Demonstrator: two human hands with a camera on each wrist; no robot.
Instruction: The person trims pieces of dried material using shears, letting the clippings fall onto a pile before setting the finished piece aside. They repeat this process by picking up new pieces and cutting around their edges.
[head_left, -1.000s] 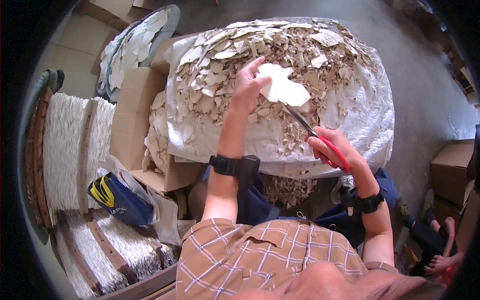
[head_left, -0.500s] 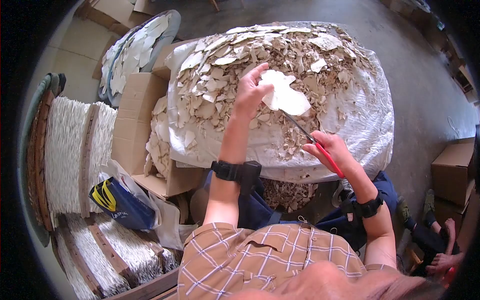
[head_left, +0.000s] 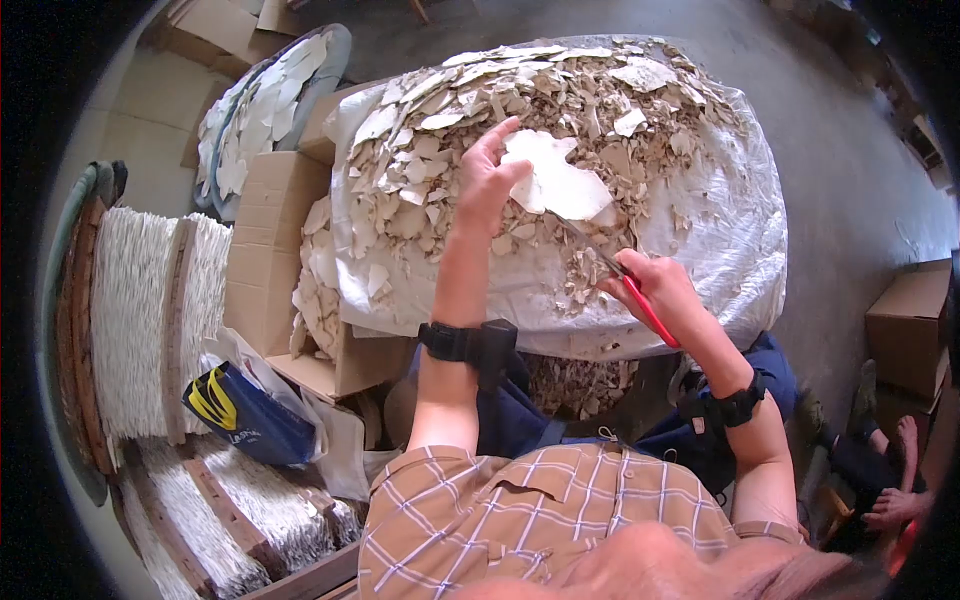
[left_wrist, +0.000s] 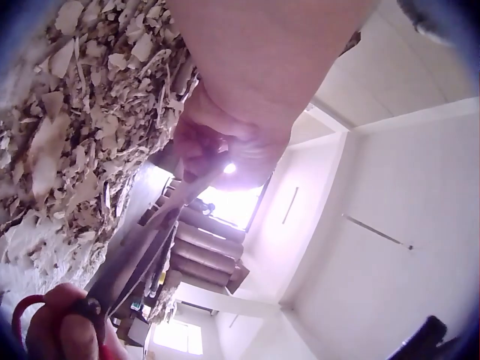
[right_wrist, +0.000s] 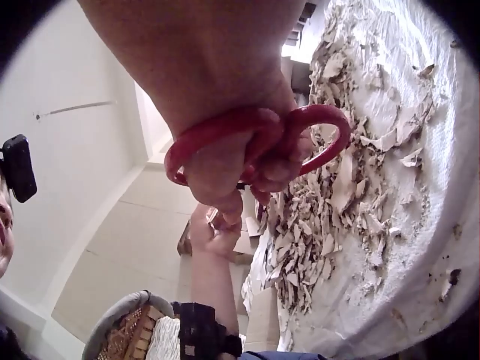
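Note:
The left hand pinches a flat, irregular white piece by its left edge, above the heap of flakes in the head view. The right hand grips the red handles of scissors, whose blades point up and left to the piece's lower edge. Seen from the left wrist, the scissor blades reach toward the left hand. In the right wrist view, red handle loops wrap around the right hand.
White sheeting covers the surface beneath the heap. Left of it stand an open cardboard box, a blue bag and stacks of thin white sheets. Another person's hands show at lower right.
The left hand and white piece have shifted slightly left in the head view since half a second ago. The right hand and scissors have also moved slightly left and up.

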